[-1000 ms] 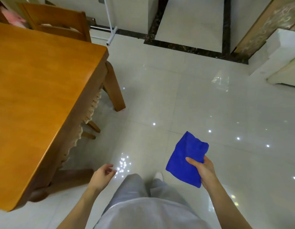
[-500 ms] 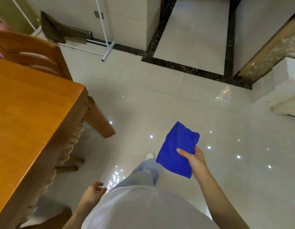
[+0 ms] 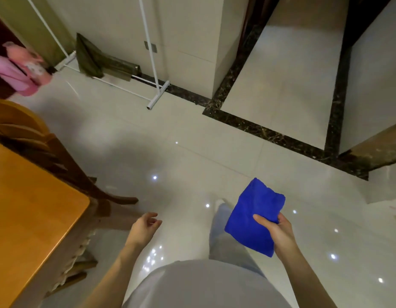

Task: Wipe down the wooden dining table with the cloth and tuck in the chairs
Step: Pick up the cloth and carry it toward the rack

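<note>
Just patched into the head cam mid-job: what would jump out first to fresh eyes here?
The bright blue cloth stands out most, pinched in the right hand at lower right, above the pale glossy floor. Next comes the orange wooden table filling the lower left, with a chair just beyond its far edge. The left hand hangs empty between table and cloth, fingers loosely curled.

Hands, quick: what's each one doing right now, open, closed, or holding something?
Left hand: open, fingers loosely curled, holding nothing.
Right hand: grips the cloth.
</note>
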